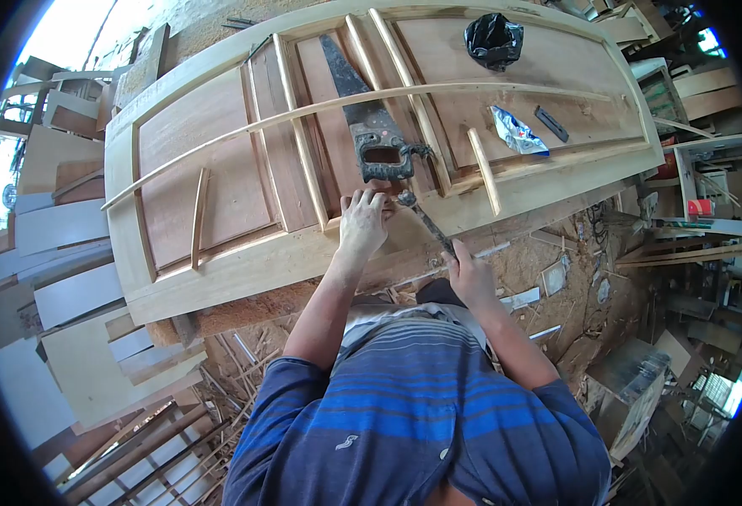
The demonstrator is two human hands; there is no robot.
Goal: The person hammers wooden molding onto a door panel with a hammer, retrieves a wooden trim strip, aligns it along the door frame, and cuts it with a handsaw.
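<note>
A wooden panel door (244, 268) lies flat in front of me. My left hand (362, 221) rests at its near edge, fingers curled down by a moulding; what they pinch, if anything, is hidden. My right hand (470, 274) is wrapped round the handle of a hammer (426, 221), whose head is beside my left fingertips. Just beyond my left hand is a handsaw (362, 118), lying across the panels with its handle toward me. A long thin wooden strip (303, 110) stretches across the door and over the saw.
Short strips lie at left (199, 218) and right (484, 171) on the door. Farther right are a black plastic bag (494, 42), a blue-and-white packet (518, 132) and a dark bar-shaped object (551, 123). Boards (80, 295) are stacked at left; offcuts litter the floor (548, 278).
</note>
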